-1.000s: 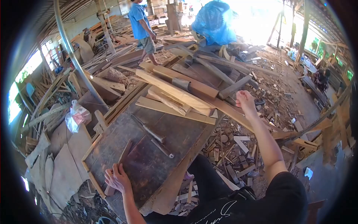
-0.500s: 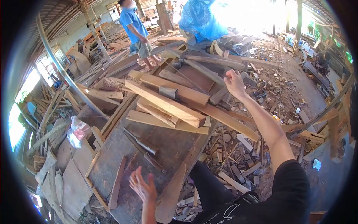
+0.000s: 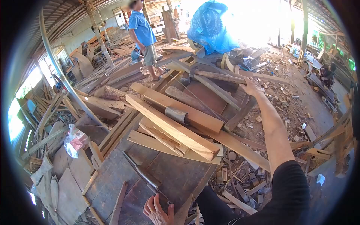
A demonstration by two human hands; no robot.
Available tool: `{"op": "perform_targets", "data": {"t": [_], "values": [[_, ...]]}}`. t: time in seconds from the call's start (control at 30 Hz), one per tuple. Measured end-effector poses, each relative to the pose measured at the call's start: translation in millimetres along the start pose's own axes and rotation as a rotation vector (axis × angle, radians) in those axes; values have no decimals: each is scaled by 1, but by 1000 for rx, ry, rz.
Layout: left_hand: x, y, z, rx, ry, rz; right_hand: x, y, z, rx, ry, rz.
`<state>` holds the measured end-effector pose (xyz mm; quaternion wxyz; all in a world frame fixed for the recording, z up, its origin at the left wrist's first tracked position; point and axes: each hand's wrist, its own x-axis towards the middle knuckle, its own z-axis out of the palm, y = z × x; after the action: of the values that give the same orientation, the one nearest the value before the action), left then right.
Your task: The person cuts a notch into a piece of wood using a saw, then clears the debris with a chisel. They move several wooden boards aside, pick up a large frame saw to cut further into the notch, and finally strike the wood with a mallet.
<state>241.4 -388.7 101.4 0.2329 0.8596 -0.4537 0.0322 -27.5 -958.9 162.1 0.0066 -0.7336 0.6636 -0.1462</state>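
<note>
My right hand (image 3: 253, 87) reaches far forward, its fingers closed at the end of the long wooden handle of a hammer (image 3: 221, 76). The hammer's dark head lies over crossed timbers. My left hand (image 3: 159, 212) is low at the front of the dark worktable (image 3: 176, 180), fingers apart and holding nothing. Its thumb is right beside the tip of a long, dark chisel-like tool (image 3: 144, 175). Squared timber pieces (image 3: 172, 127) lie beyond that tool, with a curved dark metal piece (image 3: 176, 114) among them.
A narrow wood strip (image 3: 118, 204) lies left of my left hand. Offcuts (image 3: 240, 180) litter the ground at right. A person in a blue shirt (image 3: 142, 28) stands beyond the timber, near a blue tarpaulin (image 3: 210, 28). A plastic bag (image 3: 76, 141) sits at left.
My right hand has moved onto the end of the hammer handle. My left hand has come down and closer to the tip of the chisel-like tool. The camera view has shifted slightly.
</note>
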Motion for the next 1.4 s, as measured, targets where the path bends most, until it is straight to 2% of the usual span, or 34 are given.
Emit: {"op": "perform_targets", "data": {"t": [0.1, 0.17, 0.2, 0.33, 0.43, 0.53, 0.57, 0.63, 0.67, 0.73, 0.93, 1.0, 1.03, 1.1, 1.17, 1.27, 1.4], "values": [[1, -10, 7, 9, 3, 6, 6, 12, -3, -107, -35, -77], [1, -13, 9, 26, -18, -17, 15, 29, 7, -94, 104, -259], [2, -15, 10, 42, -25, -25, 4, 23, -10, -25, 60, -283], [1, -15, 15, 67, -17, 1, -7, 31, -14, -52, 140, -262], [1, -20, 17, 85, 10, 42, -2, 55, -10, 49, 235, -176], [0, -22, 20, 96, 4, 45, 2, 86, -16, 42, 281, 27], [-2, -24, 22, 101, 15, 49, 4, 102, -13, 34, 282, 34], [0, -21, 21, 99, 27, 54, 3, 119, -13, -69, 436, 15], [0, -18, 18, 99, -4, 27, 2, 129, -17, -89, 300, 74], [-1, -22, 19, 105, -66, -6, -9, 136, -14, -83, 280, 59], [-1, -26, 26, 148, -31, 34, -5, 144, 0, 72, 130, -7], [-1, -28, 26, 141, -24, 38, 9, 139, 7, 116, 78, -109], [-1, -28, 27, 130, -12, 43, 18, 138, 14, 118, 75, -108], [-1, -28, 27, 125, -2, 60, 40, 133, 26, 118, 145, -294], [-1, -30, 28, 122, 3, 80, 64, 127, 33, 125, 85, -261], [-3, -31, 30, 134, -11, 54, 77, 114, 41, 301, -9, -234], [-1, -26, 28, 135, 8, 70, 75, 116, 55, 289, 78, -212]]}}
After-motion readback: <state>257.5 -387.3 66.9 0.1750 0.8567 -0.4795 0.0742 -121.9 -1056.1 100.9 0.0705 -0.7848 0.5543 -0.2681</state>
